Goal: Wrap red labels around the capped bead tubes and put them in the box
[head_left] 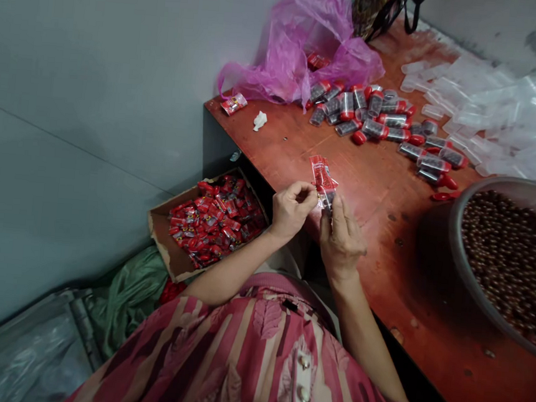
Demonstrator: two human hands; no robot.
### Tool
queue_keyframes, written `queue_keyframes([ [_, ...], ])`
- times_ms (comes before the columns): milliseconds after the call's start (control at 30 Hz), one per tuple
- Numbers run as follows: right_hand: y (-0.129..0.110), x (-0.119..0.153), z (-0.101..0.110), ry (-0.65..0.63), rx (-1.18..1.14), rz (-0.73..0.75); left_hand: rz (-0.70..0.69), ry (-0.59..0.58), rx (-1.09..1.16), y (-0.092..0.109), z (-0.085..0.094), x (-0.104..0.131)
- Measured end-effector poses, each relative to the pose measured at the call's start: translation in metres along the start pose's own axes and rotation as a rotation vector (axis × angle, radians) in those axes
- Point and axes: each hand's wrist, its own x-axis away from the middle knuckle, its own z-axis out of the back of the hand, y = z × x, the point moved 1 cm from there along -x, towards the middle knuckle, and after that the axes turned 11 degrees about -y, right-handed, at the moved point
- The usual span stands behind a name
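Observation:
Near the front edge of the red table, my two hands meet at a small clear wrapper with red print (322, 179). My left hand (294, 211) pinches the wrapper's left side between thumb and fingertips. My right hand (342, 236) holds a small dark-filled tube (328, 200) at the wrapper's lower end; the fingers partly hide it. Beyond the hands lies a pile of clear tubes with red caps and dark contents (375, 129).
A cardboard box (161, 242) of red-printed packets sits low on the left. A tub (456, 242) of dark beads stands on the right. Clear empty tubes (505, 115) and a pink plastic bag (288, 52) lie at the back.

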Motion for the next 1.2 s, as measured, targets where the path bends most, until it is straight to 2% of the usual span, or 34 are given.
queue_keyframes([
  [133,0.001,0.001,-0.002,0.049,0.056,0.047,-0.061,-0.023,-0.028,-0.001,0.002,-0.001],
  [300,0.005,-0.001,-0.008,-0.024,0.024,-0.022,-0.163,-0.088,-0.094,-0.001,-0.002,0.004],
  [367,0.007,-0.003,-0.01,-0.028,0.004,-0.045,-0.148,-0.107,-0.047,-0.002,-0.004,0.006],
  [500,0.011,-0.003,-0.009,-0.013,-0.049,-0.081,0.111,-0.055,0.325,-0.009,-0.005,0.004],
  [600,0.01,-0.002,-0.007,-0.045,-0.117,-0.072,0.318,-0.125,0.645,-0.008,-0.009,0.001],
  [667,0.008,0.0,-0.006,-0.077,-0.183,-0.058,0.398,-0.154,0.792,-0.003,-0.011,-0.001],
  [733,0.005,0.002,-0.005,-0.121,-0.294,-0.064,0.427,-0.137,0.873,0.001,-0.012,-0.002],
  [800,0.004,0.005,-0.004,-0.15,-0.474,-0.15,0.433,-0.105,0.9,0.004,-0.012,-0.003],
  [933,0.004,0.007,-0.003,-0.188,-1.02,-0.535,0.432,-0.112,0.937,0.006,-0.012,-0.004],
  [1000,0.002,0.006,-0.002,-0.2,-1.251,-0.669,0.433,-0.134,0.957,0.005,-0.013,-0.003],
  [1100,-0.002,0.003,0.0,-0.152,-1.36,-0.761,0.46,-0.154,0.935,0.003,-0.018,0.0],
  [1200,-0.005,0.004,-0.002,-0.059,-1.255,-0.75,0.468,-0.125,0.882,0.0,-0.023,0.007],
])
